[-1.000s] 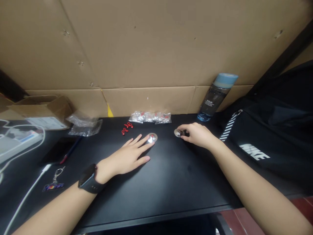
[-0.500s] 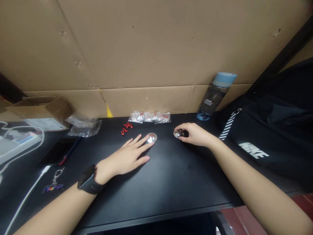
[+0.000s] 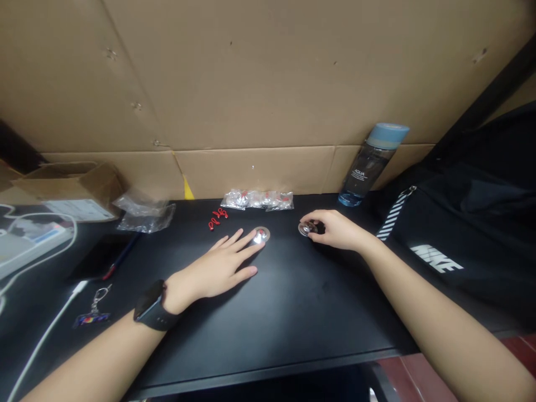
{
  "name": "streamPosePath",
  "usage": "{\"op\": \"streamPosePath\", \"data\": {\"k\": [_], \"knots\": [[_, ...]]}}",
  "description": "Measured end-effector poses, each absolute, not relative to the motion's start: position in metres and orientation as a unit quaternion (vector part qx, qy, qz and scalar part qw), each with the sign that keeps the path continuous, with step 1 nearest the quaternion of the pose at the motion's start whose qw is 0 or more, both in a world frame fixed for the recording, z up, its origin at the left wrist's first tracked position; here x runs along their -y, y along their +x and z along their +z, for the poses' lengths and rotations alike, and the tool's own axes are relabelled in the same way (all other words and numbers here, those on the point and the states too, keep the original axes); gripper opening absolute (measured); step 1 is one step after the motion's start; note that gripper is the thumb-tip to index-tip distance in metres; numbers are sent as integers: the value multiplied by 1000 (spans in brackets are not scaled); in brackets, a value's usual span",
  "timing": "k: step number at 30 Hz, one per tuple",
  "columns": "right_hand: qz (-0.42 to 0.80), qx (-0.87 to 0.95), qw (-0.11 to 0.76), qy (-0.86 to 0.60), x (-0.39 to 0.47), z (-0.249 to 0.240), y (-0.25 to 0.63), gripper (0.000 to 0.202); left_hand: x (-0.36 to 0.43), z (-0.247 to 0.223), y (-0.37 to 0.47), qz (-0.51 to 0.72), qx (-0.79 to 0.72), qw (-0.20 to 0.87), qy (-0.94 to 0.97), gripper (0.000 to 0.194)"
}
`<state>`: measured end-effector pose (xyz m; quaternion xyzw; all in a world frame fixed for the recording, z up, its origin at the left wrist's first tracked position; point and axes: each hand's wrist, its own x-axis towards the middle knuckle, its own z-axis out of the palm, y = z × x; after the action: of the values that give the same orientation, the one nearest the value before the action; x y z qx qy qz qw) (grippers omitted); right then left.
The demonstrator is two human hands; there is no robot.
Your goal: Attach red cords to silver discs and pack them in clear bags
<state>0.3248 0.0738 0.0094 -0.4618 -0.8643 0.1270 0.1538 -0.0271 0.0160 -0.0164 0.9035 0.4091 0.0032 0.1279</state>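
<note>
Palm down on the black tabletop, my left hand (image 3: 226,259) has its fingers spread. Its fingertips rest against the near left rim of a shiny domed metal disc, which looks like a finger cymbal (image 3: 262,234) with red at its centre. To the right, my right hand (image 3: 330,229) grips a second finger cymbal (image 3: 307,228) at its edge between thumb and fingers; part of it is hidden by the hand. Several small red loops (image 3: 218,218) lie beyond my left hand. Clear plastic packets (image 3: 257,199) with shiny and red contents sit against the cardboard.
A water bottle (image 3: 368,167) leans against the cardboard wall (image 3: 259,84). A black bag (image 3: 460,223) stands right. On the left are an open carton (image 3: 75,192), plastic wrappers (image 3: 144,212), a phone (image 3: 103,257), a white cable (image 3: 46,335) and a keychain (image 3: 92,318).
The view has shifted very slightly. Both hands hold nearly the same positions; the cymbal at my right hand looks tilted a little differently.
</note>
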Motion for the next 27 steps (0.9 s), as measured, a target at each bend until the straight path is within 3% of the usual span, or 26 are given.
{"op": "streamPosePath", "data": {"k": [9,15,27], "knots": [[180,813,202,-516,-77,11,329,24,-17,-19,-28,13,-405,123,906,63],[69,812,217,-538,-81,8,330,28,-17,-18,-28,17,-401,124,907,64],[16,787,260,-560,-89,4,341,17,-16,-16,-28,12,-408,130,904,63]]}}
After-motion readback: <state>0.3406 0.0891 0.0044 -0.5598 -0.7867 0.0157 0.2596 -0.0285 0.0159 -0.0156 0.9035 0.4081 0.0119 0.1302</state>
